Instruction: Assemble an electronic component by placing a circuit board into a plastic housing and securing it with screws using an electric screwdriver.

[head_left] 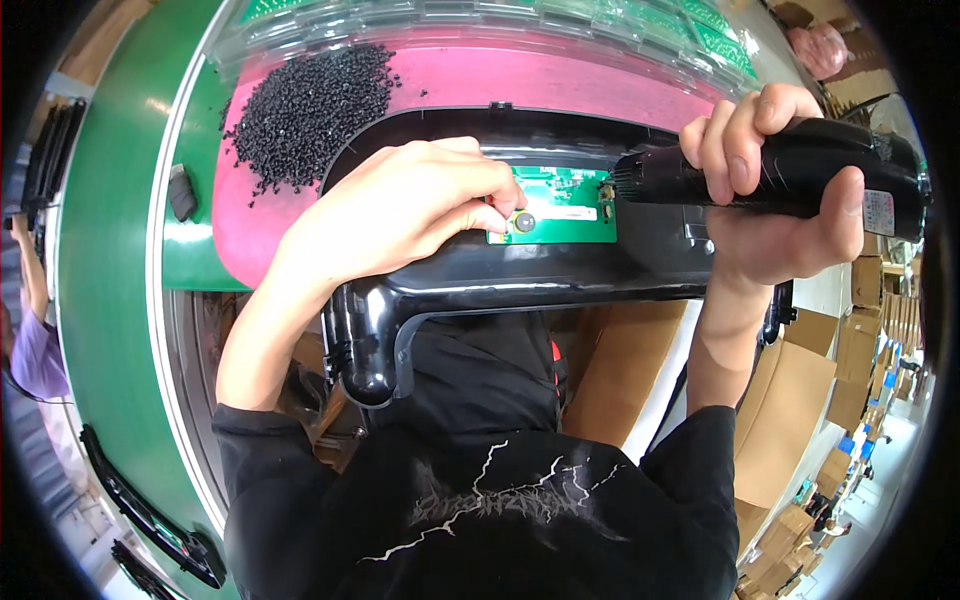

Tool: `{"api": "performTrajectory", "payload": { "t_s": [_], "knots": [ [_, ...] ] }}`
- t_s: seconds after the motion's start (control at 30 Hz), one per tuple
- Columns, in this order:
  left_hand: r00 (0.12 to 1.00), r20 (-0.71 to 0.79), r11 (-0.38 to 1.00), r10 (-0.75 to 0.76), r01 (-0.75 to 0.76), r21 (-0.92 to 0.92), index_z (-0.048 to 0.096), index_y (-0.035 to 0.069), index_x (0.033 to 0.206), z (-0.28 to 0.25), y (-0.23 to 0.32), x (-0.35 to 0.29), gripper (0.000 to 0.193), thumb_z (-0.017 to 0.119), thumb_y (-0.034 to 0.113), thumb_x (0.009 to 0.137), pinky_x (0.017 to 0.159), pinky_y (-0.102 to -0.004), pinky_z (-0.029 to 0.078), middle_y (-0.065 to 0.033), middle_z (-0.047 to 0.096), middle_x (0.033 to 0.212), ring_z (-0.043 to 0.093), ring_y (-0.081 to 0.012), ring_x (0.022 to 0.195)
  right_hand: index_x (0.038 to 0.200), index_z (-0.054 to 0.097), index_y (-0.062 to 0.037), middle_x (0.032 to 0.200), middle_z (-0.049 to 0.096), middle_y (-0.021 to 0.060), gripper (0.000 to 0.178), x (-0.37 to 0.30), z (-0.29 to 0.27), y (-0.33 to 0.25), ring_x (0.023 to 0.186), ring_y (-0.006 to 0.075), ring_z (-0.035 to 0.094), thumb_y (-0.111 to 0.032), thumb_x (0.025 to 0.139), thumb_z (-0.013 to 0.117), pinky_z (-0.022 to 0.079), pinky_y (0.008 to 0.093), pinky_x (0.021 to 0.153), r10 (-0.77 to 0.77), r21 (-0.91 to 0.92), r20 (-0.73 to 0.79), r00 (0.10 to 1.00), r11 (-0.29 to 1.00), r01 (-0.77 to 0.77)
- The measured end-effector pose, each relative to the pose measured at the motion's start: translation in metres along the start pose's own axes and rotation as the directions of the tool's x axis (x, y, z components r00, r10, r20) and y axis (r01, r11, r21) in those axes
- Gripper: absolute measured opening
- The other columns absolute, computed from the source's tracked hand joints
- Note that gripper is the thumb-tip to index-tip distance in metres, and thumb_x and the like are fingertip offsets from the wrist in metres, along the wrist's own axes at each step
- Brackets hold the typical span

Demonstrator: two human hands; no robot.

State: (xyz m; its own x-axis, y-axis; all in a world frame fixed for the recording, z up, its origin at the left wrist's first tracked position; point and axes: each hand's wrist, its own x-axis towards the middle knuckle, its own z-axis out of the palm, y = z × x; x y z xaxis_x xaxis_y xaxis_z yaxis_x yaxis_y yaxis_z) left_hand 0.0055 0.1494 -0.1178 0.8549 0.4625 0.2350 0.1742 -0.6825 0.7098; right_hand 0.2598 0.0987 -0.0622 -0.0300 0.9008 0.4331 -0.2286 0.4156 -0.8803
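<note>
A glossy black plastic housing lies in front of me, over the near edge of a pink mat. Inside it sits a green circuit board with a round black component near its left end. My left hand reaches over the housing, thumb and forefinger pinched together at the board's left edge; whatever they hold is hidden. In my right hand is a black electric screwdriver, held almost level, its ribbed nose pointing left at the board's right end. I cannot make out its bit.
A heap of small black screws covers the left of the pink mat. Clear plastic trays with green boards stand behind. On the green conveyor lie dark parts. Cardboard boxes are at the right; another person's purple sleeve shows far left.
</note>
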Motion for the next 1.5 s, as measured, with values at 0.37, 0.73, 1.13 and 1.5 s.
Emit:
{"api": "performTrajectory", "payload": {
  "t_s": [0.37,0.73,1.13,1.5],
  "knots": [
    [0.987,0.049,0.986,-0.154,0.157,-0.064,0.059,-0.002,0.091,0.001,-0.002,0.001,0.013,0.064,0.006,0.083,0.077,-0.0367,0.054,-0.0139,0.070,0.096,0.068,-0.0307,0.090,0.095,0.051,-0.0035,0.063,0.047,-0.0002,0.060,-0.004,0.001,0.002,0.051,0.0102,0.039,-0.062,0.080,0.052,0.031,0.0277,0.057,0.021,0.051,0.021,1.000,0.998,-0.022],
    [0.972,0.099,0.977,-0.215,0.214,0.021,0.065,-0.001,0.096,-0.003,0.001,0.002,0.016,0.062,0.000,0.080,0.079,-0.0357,0.055,-0.0125,0.070,0.098,0.069,-0.0289,0.091,0.097,0.050,-0.0037,0.065,0.048,-0.0012,0.059,0.009,-0.003,0.000,0.053,0.0085,0.040,-0.060,0.081,0.051,0.031,0.0259,0.058,0.103,0.035,0.109,0.989,0.994,-0.108],
    [0.980,0.066,0.981,-0.185,0.180,0.072,0.069,0.002,0.101,-0.001,0.001,0.001,0.027,0.062,-0.005,0.077,0.075,-0.0331,0.056,-0.0114,0.071,0.094,0.070,-0.0247,0.083,0.094,0.048,-0.0045,0.063,0.046,-0.0035,0.055,0.017,-0.002,0.006,0.051,0.0061,0.037,-0.057,0.079,0.055,0.029,0.0228,0.055,0.167,0.048,0.147,0.975,0.983,-0.176],
    [0.979,0.079,0.982,-0.188,0.186,0.033,0.066,0.001,0.099,-0.001,-0.003,-0.004,0.018,0.062,0.007,0.083,0.078,-0.0364,0.054,-0.0110,0.070,0.097,0.068,-0.0289,0.089,0.099,0.053,-0.0033,0.066,0.048,-0.0016,0.063,0.001,0.009,0.008,0.054,0.0097,0.040,-0.063,0.079,0.054,0.032,0.0279,0.060,0.009,0.114,0.130,0.992,0.993,-0.023]
  ]
}}
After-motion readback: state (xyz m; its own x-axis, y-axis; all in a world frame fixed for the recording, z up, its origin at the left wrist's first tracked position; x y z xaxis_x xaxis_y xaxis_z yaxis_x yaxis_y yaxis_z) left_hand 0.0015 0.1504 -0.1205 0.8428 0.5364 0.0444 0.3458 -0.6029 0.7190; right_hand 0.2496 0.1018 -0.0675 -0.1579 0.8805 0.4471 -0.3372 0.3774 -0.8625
